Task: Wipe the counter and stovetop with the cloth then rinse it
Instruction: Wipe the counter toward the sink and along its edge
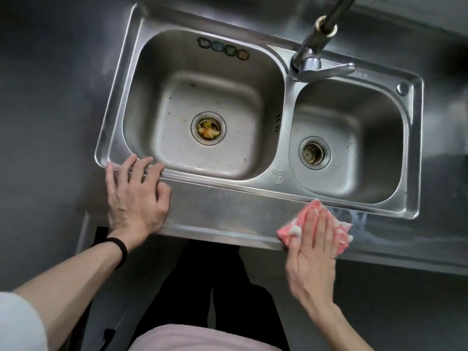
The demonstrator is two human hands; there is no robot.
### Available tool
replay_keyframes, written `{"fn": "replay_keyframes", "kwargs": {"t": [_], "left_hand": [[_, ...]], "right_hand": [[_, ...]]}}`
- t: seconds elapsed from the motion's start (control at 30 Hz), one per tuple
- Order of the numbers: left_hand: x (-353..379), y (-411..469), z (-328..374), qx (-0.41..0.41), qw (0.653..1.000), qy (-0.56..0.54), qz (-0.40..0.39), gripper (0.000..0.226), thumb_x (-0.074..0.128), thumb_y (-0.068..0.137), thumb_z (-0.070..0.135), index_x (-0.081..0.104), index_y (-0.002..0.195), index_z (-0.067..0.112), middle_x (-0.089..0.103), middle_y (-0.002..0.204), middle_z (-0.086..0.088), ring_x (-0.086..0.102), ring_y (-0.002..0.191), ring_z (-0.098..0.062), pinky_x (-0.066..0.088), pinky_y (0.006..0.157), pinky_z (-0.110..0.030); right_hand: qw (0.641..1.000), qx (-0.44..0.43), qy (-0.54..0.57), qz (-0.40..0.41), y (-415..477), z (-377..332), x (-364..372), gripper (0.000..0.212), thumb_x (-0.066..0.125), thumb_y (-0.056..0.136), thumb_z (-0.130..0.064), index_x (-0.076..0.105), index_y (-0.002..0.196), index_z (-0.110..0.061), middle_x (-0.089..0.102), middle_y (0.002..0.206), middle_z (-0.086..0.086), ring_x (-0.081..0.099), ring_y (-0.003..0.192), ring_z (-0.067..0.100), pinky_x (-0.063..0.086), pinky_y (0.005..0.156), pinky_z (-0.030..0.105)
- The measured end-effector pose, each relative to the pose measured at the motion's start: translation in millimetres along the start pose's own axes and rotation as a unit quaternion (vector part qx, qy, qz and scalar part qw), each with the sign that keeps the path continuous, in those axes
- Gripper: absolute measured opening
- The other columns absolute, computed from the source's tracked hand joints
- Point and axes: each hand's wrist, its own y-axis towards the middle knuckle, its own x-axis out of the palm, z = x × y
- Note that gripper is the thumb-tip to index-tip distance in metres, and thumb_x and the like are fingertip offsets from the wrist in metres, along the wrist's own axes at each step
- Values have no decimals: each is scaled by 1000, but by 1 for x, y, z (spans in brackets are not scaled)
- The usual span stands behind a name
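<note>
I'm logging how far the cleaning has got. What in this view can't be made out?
- Stovetop: outside the head view, so wiped or not is unknown.
- Faucet spout: cut off by the top edge.
- Cloth: its middle is covered by the right hand.
- Scraps in the large basin's drain: too small to identify.

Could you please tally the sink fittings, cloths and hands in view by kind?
Sink basins: 2, large and small
Drains: 2, large basin and small basin
Faucets: 1
Pink cloths: 1
Hands: 2, left hand and right hand
Total: 8
</note>
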Motion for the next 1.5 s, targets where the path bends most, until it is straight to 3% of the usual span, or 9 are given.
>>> {"fn": "replay_keyframes", "kwargs": {"t": [0.07, 0.2, 0.3, 0.47, 0.7, 0.97, 1.2, 1.37, 1.5], "left_hand": [[1, 0, -1, 2, 1000, 0, -1, 48, 40, 93, 34, 65, 131, 20, 60, 143, -7, 41, 145, -35, 9, 128, -58], [1, -1, -2, 1, 1000, 4, -8, 46, 40, 93, 34, 64, 130, 20, 60, 142, -7, 40, 144, -35, 4, 128, -57], [2, 0, -4, 7, 1000, 3, -15, 48, 37, 94, 36, 63, 131, 20, 59, 142, -8, 39, 145, -34, 0, 127, -56], [-3, 1, -3, 5, 999, -6, -44, 50, 35, 94, 35, 60, 134, 18, 56, 144, -11, 36, 146, -36, -1, 127, -58], [-5, -9, 86, 109, 991, -32, -73, 52, 38, 93, 31, 59, 136, 9, 59, 138, -15, 50, 135, -35, 21, 125, -59], [27, -35, 229, 156, 976, -46, -144, 60, 32, 98, 43, 38, 158, 36, 41, 158, -14, 32, 149, -36, 12, 128, -58], [48, -45, 241, 151, 981, 50, -108, 56, 36, 98, 46, 44, 154, 42, 38, 158, -16, 34, 147, -41, 16, 122, -66], [49, -47, 244, 144, 984, 56, -86, 55, 39, 96, 44, 51, 150, 41, 44, 154, -17, 39, 144, -42, 22, 121, -65], [48, -46, 245, 136, 986, 58, -78, 55, 40, 96, 43, 52, 150, 41, 44, 154, -14, 38, 144, -39, 22, 121, -62]], "right_hand": [[999, 48, 22, 1, 1, -40, 5, 70, 22, 106, -36, -1, 167, -10, -9, 176, 9, -7, 163, 28, 9, 129, 58], [997, -60, 47, -27, -19, -129, 25, 70, 21, 108, -41, -3, 167, -13, -11, 176, 8, -11, 162, 27, 2, 131, 53], [995, -67, 59, -39, -22, -157, 33, 70, 23, 108, -42, -7, 166, -16, -16, 175, 4, -14, 162, 24, 2, 130, 52], [990, -130, 46, -25, -17, -120, 25, 67, 28, 110, -38, 2, 168, -17, -7, 176, 4, -6, 163, 19, 6, 130, 47], [1000, -2, 22, -11, -10, -13, 5, 67, 21, 107, -43, 6, 168, -16, -3, 177, 2, -5, 163, 20, 8, 131, 51], [1000, -2, 8, -10, 3, 90, -22, 68, 22, 106, -44, 7, 168, -18, -1, 177, 0, -2, 163, 19, 8, 131, 52], [996, 60, 54, 30, 11, 90, -23, 69, 25, 106, -42, 4, 168, -20, -3, 177, 5, -5, 163, 25, 6, 130, 58], [997, -69, 20, 12, 17, 35, -10, 72, 34, 104, -40, 7, 168, -22, -4, 177, 3, -5, 163, 23, 6, 131, 52], [990, -138, 30, -12, 28, 74, -17, 69, 33, 105, -39, 6, 168, -25, 0, 177, 2, -3, 163, 22, 11, 131, 53]]}}
